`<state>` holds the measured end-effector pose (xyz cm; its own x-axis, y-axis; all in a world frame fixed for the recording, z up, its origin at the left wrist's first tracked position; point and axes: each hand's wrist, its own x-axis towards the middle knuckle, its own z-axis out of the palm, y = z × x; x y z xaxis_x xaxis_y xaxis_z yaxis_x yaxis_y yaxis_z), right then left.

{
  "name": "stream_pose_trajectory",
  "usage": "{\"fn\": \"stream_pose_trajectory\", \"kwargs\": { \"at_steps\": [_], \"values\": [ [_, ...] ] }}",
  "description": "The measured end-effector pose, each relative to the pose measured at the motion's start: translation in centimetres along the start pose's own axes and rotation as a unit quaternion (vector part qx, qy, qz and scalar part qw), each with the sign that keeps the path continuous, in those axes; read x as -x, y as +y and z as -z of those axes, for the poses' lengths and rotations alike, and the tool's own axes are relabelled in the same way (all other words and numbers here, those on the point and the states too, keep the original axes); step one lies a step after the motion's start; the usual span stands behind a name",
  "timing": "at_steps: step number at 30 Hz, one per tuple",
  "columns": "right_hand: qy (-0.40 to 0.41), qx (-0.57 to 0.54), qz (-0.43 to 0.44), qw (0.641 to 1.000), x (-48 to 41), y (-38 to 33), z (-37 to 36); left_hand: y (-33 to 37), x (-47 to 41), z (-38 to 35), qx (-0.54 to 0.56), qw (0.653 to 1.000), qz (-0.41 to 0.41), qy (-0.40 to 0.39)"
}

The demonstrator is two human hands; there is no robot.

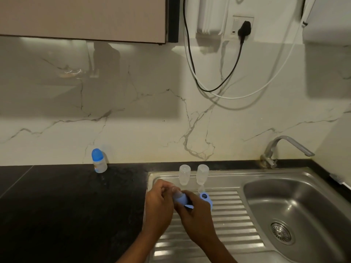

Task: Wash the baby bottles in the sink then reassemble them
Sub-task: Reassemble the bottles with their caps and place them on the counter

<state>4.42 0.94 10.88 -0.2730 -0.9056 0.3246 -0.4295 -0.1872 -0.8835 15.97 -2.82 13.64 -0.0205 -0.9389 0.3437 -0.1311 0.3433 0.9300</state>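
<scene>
While left hand (159, 203) and right hand (196, 213) both grip pale-blue plastic cap (180, 199) lower centre, clear plastic bottles (184, 174) stand behind, likely draining.

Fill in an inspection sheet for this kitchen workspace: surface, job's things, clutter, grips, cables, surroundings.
Surface: black countertop; steel drainboard beside the sink basin.
Job's things: capped bottle upright by the wall; clear bottle body and second clear bottle body standing at the drainboard's back edge; blue ring on the drainboard.
Clutter: brush-like item at the sink's right edge, too small to identify.
Grips: left hand and right hand both hold a blue bottle part.
Cables: black cable from the plugged socket; white cable hanging looped.
Surroundings: marbled wall, tap, cabinet.
</scene>
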Motion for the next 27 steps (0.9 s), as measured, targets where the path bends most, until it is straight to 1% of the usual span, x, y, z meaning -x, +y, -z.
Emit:
{"fn": "stream_pose_trajectory", "kwargs": {
  "at_steps": [2, 4, 5, 7, 9, 12, 14, 18, 20, 21, 24, 26, 27],
  "values": [
    [0.007, -0.013, -0.006, 1.000, -0.1, -0.3, 0.0, 0.9, 0.7, -0.1, 0.001, 0.999, -0.032, -0.019],
    [-0.006, -0.028, -0.003, 1.000, -0.3, -0.3, 0.2, 1.4, 0.7, 0.0, 0.002, 0.999, -0.048, -0.024],
    [-0.014, -0.035, -0.001, 0.999, -0.3, -0.3, 0.4, 1.3, 0.5, 0.1, 0.006, 0.999, -0.043, -0.020],
    [-0.041, -0.042, 0.002, 0.998, -0.4, -0.3, 1.0, 1.0, -0.1, 0.3, 0.028, 0.999, -0.001, -0.018],
    [-0.080, -0.039, -0.004, 0.996, -0.4, 0.1, 1.3, 0.6, -0.9, 0.6, 0.040, 0.997, 0.038, -0.044],
    [-0.129, -0.026, -0.009, 0.991, -0.2, 0.3, 1.9, 0.2, -1.2, 1.2, 0.007, 0.995, 0.033, -0.090],
    [-0.147, -0.028, -0.002, 0.989, -0.3, 0.5, 2.3, 0.4, -1.0, 1.1, 0.008, 0.995, 0.020, -0.096],
    [-0.105, -0.061, -0.034, 0.992, -0.5, 1.0, 2.6, 0.6, 0.3, -0.7, 0.017, 0.998, 0.006, -0.065],
    [-0.099, -0.066, -0.039, 0.992, -0.6, 1.9, 2.9, 0.4, 0.8, -2.1, 0.008, 0.998, 0.020, -0.060],
    [-0.103, -0.068, -0.046, 0.991, -0.6, 2.3, 3.2, 0.3, 0.7, -2.5, 0.008, 0.997, 0.027, -0.068],
    [-0.097, -0.094, -0.100, 0.986, -1.1, 4.5, 4.6, -0.6, -1.2, -3.8, 0.013, 0.989, 0.050, -0.138],
    [-0.073, -0.125, -0.132, 0.981, -1.2, 5.7, 5.6, -1.9, -3.1, -4.8, -0.030, 0.985, 0.054, -0.159],
    [-0.060, -0.141, -0.146, 0.977, -1.5, 6.2, 6.2, -2.9, -4.4, -5.4, -0.081, 0.984, 0.042, -0.155]
  ]
}}
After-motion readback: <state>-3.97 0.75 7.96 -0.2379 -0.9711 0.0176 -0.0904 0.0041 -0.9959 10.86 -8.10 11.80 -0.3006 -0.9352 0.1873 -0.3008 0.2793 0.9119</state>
